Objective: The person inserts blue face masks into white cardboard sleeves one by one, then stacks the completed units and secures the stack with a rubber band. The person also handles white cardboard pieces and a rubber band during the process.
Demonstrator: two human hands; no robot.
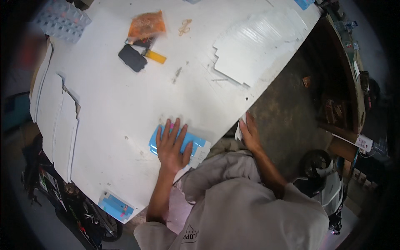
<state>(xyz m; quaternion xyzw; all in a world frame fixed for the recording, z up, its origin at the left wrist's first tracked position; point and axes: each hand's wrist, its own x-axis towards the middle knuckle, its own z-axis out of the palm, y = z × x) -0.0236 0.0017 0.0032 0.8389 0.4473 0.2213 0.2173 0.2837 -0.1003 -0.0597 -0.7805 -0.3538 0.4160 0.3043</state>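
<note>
My left hand (170, 146) lies flat with spread fingers on a blue and white carton (196, 142), pressing it to the white table (125, 104) near its front edge. The carton looks flat, with white flaps at its right end. Just past the table's edge, my right hand (250, 132) has its fingers closed on a small white piece of card or paper (238, 131). Part of that piece is hidden by the hand, so its full shape cannot be made out.
White card sheets are stacked at the far right (241, 58) and along the left edge (58, 125). An orange plastic bag (146, 27), a dark block (132, 58), a yellow-handled item (156, 56) and rubber bands (185, 27) lie farther back. Another blue carton (116, 207) sits at the near-left corner.
</note>
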